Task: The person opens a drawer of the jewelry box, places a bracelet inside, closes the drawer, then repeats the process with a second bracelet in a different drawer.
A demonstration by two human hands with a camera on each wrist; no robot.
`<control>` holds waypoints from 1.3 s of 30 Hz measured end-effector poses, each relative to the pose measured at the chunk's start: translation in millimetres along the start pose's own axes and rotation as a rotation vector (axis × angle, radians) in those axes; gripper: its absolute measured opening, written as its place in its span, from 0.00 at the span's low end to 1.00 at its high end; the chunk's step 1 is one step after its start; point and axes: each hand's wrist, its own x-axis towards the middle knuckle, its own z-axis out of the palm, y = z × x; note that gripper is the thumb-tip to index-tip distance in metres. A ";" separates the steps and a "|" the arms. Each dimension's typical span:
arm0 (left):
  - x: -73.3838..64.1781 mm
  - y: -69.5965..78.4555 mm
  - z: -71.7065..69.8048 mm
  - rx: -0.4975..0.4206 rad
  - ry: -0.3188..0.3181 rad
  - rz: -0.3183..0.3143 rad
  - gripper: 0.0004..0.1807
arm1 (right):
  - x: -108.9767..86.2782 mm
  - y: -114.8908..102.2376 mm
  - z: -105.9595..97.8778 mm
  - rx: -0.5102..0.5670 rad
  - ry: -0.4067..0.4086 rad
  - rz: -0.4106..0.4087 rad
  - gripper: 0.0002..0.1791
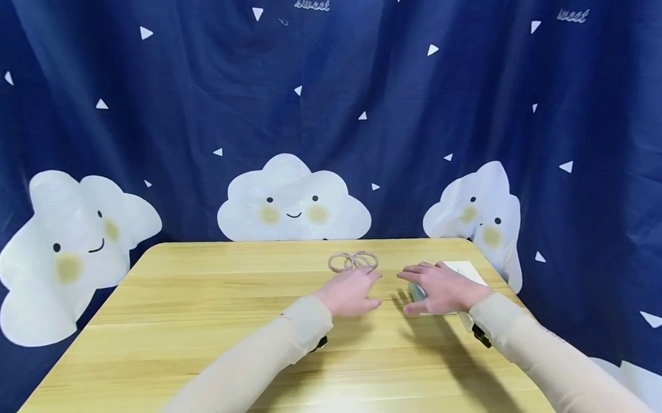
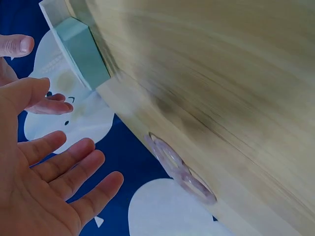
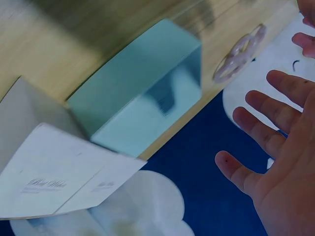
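Observation:
Two pale purplish bangles (image 1: pixel 340 255) lie overlapping toward the far edge of the table, also visible in the right wrist view as bangles (image 3: pixel 239 59). My left hand (image 1: pixel 352 292) hovers near them, fingers spread and holding nothing. My right hand (image 1: pixel 441 289) is over a pale teal box (image 3: pixel 133 78), its fingers extended and apart from the box in the right wrist view. Beside the teal box stands a white box-like item (image 3: pixel 64 172) with small printed script; in the head view my right hand partly hides both.
The wooden table (image 1: pixel 193 311) has rounded far corners. Behind it hangs a dark blue curtain (image 1: pixel 202 102) with white clouds and triangles, close to the table's far edge.

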 end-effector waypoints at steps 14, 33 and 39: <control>40.9 19.3 10.5 0.000 -0.022 -0.038 0.39 | -6.7 31.6 9.8 0.016 -0.038 0.099 0.50; 77.9 38.9 43.5 -0.001 -0.054 -0.106 0.48 | -8.3 55.3 19.0 0.040 -0.094 0.182 0.55; 89.0 45.2 53.7 -0.027 -0.067 -0.140 0.50 | -4.6 59.0 22.6 0.064 -0.126 0.214 0.58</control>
